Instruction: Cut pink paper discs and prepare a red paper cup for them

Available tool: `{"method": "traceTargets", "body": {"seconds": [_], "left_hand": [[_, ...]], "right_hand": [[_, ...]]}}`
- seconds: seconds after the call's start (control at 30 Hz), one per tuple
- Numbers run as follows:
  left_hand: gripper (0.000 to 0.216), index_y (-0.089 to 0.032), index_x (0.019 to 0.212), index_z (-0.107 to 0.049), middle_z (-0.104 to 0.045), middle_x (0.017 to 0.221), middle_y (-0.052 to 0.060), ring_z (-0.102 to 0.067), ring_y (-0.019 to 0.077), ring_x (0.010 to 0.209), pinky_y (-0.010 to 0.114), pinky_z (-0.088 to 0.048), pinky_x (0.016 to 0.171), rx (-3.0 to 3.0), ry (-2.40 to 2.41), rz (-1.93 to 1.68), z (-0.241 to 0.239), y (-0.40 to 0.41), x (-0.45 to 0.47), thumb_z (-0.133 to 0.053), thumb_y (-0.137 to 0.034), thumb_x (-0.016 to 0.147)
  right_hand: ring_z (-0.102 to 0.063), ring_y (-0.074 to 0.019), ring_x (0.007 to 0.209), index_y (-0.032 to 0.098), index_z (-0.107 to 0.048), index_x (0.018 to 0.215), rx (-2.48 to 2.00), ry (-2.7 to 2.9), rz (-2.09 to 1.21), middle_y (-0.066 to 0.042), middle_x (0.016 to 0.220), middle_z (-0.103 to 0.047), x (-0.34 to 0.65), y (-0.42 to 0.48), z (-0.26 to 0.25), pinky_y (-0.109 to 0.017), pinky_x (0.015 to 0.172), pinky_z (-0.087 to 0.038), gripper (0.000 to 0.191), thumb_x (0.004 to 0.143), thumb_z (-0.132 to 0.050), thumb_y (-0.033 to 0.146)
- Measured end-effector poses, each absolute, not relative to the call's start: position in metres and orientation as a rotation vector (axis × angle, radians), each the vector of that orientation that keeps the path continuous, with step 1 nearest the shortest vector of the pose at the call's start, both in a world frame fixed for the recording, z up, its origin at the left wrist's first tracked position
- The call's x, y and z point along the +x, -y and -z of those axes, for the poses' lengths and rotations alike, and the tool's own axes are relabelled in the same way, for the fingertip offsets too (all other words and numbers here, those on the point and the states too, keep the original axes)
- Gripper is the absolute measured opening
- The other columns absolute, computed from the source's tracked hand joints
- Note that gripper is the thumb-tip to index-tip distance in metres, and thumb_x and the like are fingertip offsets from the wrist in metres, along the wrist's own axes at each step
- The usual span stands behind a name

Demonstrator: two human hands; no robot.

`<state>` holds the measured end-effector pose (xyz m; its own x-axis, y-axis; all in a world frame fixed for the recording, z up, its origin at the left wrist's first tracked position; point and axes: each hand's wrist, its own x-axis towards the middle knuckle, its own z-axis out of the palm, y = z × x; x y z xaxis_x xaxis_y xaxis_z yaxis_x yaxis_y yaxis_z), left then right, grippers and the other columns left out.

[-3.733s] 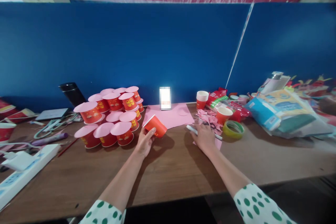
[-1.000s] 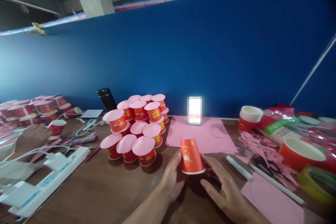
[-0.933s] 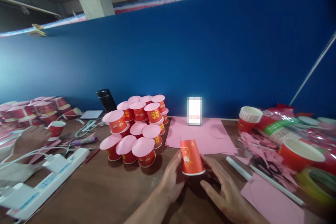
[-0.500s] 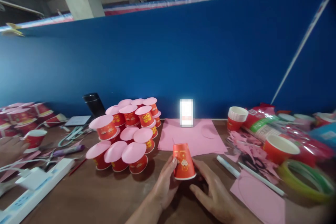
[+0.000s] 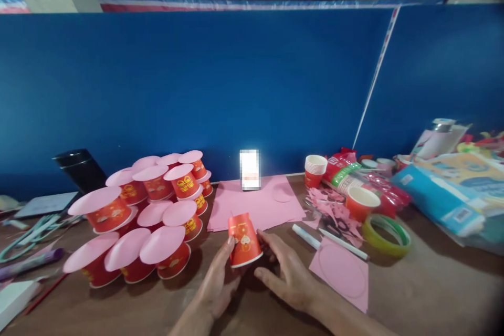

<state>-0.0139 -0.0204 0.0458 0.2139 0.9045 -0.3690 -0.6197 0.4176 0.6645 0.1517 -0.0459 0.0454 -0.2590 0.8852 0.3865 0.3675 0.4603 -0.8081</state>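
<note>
An upside-down red paper cup (image 5: 244, 240) with a printed pattern stands tilted near the table's front middle. My left hand (image 5: 217, 282) grips its left side, thumb up against the cup. Fingers spread, my right hand (image 5: 287, 274) lies just to the right of the cup, its fingertips close to or touching the rim. Left of the hands is a pile of several inverted red cups capped with pink paper discs (image 5: 151, 215).
Pink paper sheets (image 5: 255, 205) lie behind the cup, a pink square with a drawn circle (image 5: 342, 273) to the right. Nearby are a white marker (image 5: 306, 236), a green tape roll (image 5: 386, 230), an open red cup (image 5: 361, 202), a cup stack (image 5: 315, 170), packages and a black flask (image 5: 81, 169).
The view has swung to the right, so the neighbour's hand and the power strip have left the picture. Both hands stay at the inverted cup, which earlier was held on its side by the left hand alone.
</note>
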Motion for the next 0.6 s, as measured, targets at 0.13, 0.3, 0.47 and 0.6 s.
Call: {"method": "traceTargets", "body": {"seconds": [0.13, 0.3, 0.47, 0.6], "left_hand": [[0.021, -0.011, 0.098, -0.062, -0.069, 0.1, 0.01, -0.066, 0.0217, 0.091, 0.035, -0.053, 0.084, 0.363, -0.745, -1.146, -0.043, 0.019, -0.015, -0.061, -0.021, 0.08], [0.019, -0.012, 0.096, -0.063, -0.067, 0.103, 0.01, -0.065, 0.0208, 0.092, 0.036, -0.053, 0.086, 0.354, -0.72, -1.171, -0.039, 0.019, -0.018, -0.062, -0.021, 0.079], [0.014, -0.015, 0.092, -0.064, -0.068, 0.096, 0.006, -0.065, 0.0161, 0.082, 0.032, -0.055, 0.078, 0.369, -0.743, -1.184, -0.038, 0.019, -0.018, -0.063, -0.019, 0.078], [0.011, -0.015, 0.089, -0.064, -0.068, 0.093, 0.004, -0.064, 0.0142, 0.078, 0.028, -0.055, 0.071, 0.357, -0.735, -1.184, -0.037, 0.02, -0.018, -0.063, -0.018, 0.078]], "right_hand": [[-0.059, -0.0216, 0.095, 0.021, -0.051, 0.121, -1.183, 1.705, -0.543, -0.01, 0.109, -0.062, 0.168, 0.042, -0.06, -0.035, 0.081, -0.05, 0.036, 0.085, -0.052, 0.027], [-0.063, -0.0206, 0.078, 0.025, -0.063, 0.097, -1.485, 1.994, -0.259, -0.004, 0.091, -0.068, 0.229, 0.039, -0.092, -0.034, 0.071, -0.049, 0.017, 0.085, -0.052, 0.028], [-0.061, -0.0206, 0.057, 0.022, -0.061, 0.059, -2.036, 2.075, 0.058, -0.006, 0.062, -0.064, 0.291, 0.046, -0.082, -0.031, 0.051, -0.043, 0.021, 0.077, -0.054, 0.012], [-0.063, -0.0223, 0.062, 0.022, -0.061, 0.058, -2.099, 2.095, 0.078, -0.007, 0.067, -0.066, 0.304, 0.051, -0.067, -0.029, 0.049, -0.041, 0.017, 0.07, -0.057, 0.009]]}}
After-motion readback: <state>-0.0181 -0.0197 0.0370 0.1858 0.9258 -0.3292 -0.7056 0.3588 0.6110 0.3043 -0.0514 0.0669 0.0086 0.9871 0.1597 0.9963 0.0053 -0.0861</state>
